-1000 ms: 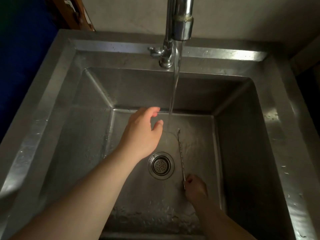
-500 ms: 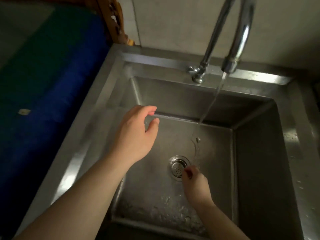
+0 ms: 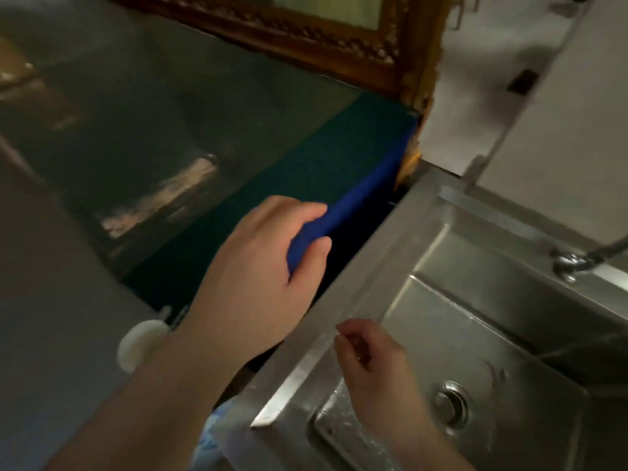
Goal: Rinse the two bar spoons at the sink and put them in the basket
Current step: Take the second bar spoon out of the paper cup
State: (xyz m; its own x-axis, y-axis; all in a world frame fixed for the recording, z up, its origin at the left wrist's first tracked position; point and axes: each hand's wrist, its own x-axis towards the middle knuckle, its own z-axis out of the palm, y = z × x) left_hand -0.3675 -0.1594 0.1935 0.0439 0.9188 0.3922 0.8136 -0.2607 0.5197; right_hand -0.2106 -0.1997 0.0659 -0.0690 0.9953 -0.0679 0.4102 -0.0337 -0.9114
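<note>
Both hands are apart. Left hand (image 3: pixel 258 266) hovers half-curled, empty, beside the sink (image 3: pixel 339 321) rim's left edge. Right hand (image 3: pixel 373 365) is pinched closed over the basin; its contents cannot be seen.

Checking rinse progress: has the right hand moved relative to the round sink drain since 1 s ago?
Yes. The right hand went from beside the round steel drain toward the sink's left rim.

Head view, close above, angled down-left across sink (image 3: pixel 339 321) edge.

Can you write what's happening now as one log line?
left hand: open, above blue edge | right hand: curled over sink rim | spoon: unclear
</note>
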